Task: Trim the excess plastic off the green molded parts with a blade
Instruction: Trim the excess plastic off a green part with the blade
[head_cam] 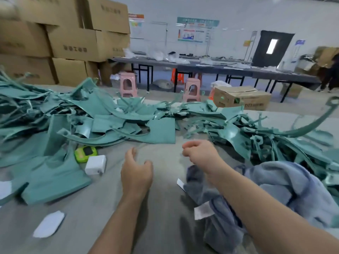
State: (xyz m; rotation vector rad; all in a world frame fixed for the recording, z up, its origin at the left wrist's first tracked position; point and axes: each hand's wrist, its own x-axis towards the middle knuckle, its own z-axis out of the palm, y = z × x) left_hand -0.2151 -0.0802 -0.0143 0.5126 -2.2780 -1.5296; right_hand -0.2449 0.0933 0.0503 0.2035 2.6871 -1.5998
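Grey-blue fleece, a crumpled garment (275, 189), lies nearest us, under and beside our right forearm. We judge it sits off to that side so the middle of the grey cloth-covered table (82, 217) is free for cutting. White paper labels (49, 224) lie scattered on the cloth.

Our left hand (136, 171) hovers over the bare patch, fingers loose and apart, holding nothing. Our right hand (200, 153) is just beyond it, fingers curled toward the thumb. Blur hides whether a blade is pinched there, so we cannot tell, and no blade shows plainly anywhere.

Left of the hands sit a small lime-green gadget with a dark screen (85, 153) and a white square plug block (95, 165), just beside each other, close by but off the work spot.

The teal-green molded plastic parts (161, 131) are heaped in an arc ahead and to both sides, none in hand, probably so each is within reach. Picking one up looks like the next move.

Beyond stand pink plastic stools (128, 85), stacked brown cardboard boxes (73, 43) and long dark tables (220, 68).
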